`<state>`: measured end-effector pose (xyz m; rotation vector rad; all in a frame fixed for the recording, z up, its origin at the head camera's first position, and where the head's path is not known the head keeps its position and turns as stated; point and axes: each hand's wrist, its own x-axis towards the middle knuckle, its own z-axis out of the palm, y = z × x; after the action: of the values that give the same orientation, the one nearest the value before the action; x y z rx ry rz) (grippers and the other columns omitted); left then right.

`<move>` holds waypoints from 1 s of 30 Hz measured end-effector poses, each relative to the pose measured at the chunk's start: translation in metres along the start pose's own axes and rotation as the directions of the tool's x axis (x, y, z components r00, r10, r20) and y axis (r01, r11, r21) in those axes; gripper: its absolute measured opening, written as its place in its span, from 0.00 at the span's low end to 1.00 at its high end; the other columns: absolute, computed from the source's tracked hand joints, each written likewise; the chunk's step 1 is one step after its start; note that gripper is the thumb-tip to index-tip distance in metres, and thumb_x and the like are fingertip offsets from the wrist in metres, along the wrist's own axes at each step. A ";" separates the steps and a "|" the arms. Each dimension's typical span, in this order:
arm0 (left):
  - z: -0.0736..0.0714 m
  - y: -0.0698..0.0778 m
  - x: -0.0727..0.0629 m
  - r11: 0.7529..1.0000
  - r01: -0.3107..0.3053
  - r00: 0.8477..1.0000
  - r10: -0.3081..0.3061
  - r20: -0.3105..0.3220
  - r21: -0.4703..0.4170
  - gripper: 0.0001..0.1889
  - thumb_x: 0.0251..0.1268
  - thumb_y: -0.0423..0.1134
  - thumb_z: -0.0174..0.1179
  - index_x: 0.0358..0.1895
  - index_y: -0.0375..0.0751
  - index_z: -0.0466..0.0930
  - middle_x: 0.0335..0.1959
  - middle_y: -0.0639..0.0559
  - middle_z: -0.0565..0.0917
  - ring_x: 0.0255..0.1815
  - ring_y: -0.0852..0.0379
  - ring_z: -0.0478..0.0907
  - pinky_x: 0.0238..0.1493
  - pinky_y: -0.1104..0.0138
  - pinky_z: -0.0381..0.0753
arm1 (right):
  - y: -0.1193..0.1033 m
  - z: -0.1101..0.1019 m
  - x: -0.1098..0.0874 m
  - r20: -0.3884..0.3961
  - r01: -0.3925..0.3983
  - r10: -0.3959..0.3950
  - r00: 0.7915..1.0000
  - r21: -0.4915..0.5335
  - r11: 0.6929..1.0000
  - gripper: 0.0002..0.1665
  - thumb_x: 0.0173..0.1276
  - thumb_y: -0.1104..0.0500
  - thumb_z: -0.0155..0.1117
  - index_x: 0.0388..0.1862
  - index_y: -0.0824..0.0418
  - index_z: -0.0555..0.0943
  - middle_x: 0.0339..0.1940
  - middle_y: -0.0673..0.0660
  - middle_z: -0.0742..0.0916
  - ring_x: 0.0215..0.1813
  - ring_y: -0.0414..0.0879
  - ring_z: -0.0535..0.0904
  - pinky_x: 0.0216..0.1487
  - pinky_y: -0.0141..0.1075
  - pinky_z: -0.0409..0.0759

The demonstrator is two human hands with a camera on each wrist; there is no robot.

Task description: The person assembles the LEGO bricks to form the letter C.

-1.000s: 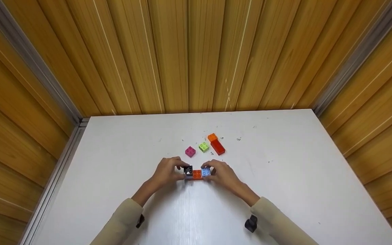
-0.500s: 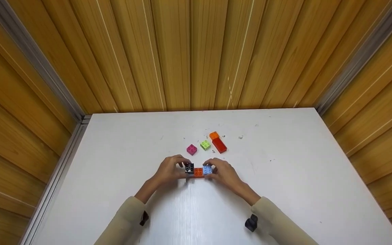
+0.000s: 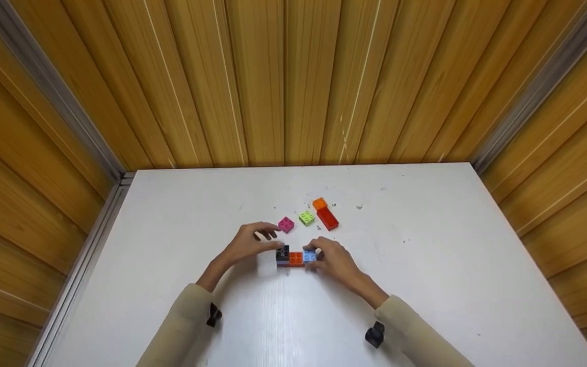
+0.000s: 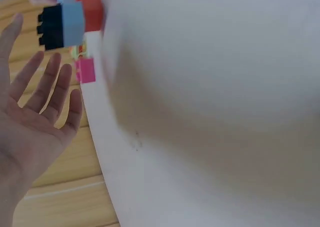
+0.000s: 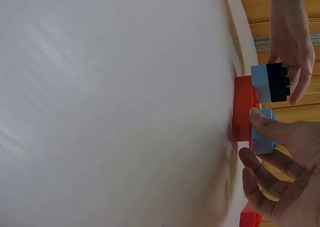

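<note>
A long orange-red toy brick sits on the white table with a light blue brick on each end. The left light blue brick carries a black brick on top. My right hand pinches the right light blue brick between thumb and fingers. Off to the left, my left hand has its fingers spread and holds nothing. Its thumb is right by the black brick in the head view, while its fingertips point toward the pink brick.
Behind the built piece lie a lime green brick and a red brick with an orange brick at its far end. Small dark specks dot the white table. Wood-look panels wall the back and sides.
My left hand has let go of the black brick and moved away from it, up and left toward the pink brick. The right hand keeps its hold on the light blue brick.
</note>
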<state>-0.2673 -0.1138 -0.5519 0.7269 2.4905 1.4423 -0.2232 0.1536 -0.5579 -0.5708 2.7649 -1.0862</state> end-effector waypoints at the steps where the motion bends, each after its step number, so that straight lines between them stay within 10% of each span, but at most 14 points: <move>1: -0.002 -0.002 0.003 1.000 0.010 0.999 -0.010 -0.031 -0.007 0.23 0.66 0.45 0.69 0.58 0.34 0.84 0.50 0.37 0.87 0.49 0.44 0.83 0.51 0.59 0.81 | 0.000 0.000 0.000 -0.003 -0.003 0.003 1.000 -0.001 1.000 0.21 0.60 0.63 0.77 0.53 0.59 0.85 0.43 0.53 0.86 0.40 0.43 0.82 0.44 0.31 0.81; 9: -0.003 -0.024 0.020 0.984 0.169 0.958 -0.179 -0.226 -0.064 0.16 0.66 0.31 0.67 0.55 0.28 0.83 0.41 0.37 0.87 0.44 0.46 0.83 0.47 0.63 0.80 | 0.001 0.004 0.000 -0.031 0.045 -0.045 0.999 -0.011 0.999 0.19 0.59 0.62 0.77 0.50 0.60 0.85 0.41 0.54 0.86 0.38 0.44 0.83 0.42 0.32 0.82; 30: 0.037 -0.013 0.052 0.965 0.217 0.962 -0.186 -0.201 0.146 0.25 0.57 0.37 0.75 0.59 0.36 0.83 0.45 0.40 0.85 0.46 0.46 0.79 0.50 0.57 0.77 | 0.000 0.001 -0.002 -0.019 0.025 -0.025 1.000 -0.007 1.000 0.20 0.60 0.62 0.77 0.51 0.59 0.85 0.40 0.52 0.85 0.39 0.43 0.82 0.43 0.32 0.80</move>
<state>-0.3029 -0.0649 -0.5777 0.3606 2.7590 1.2946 -0.2208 0.1534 -0.5586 -0.6010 2.7855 -1.0940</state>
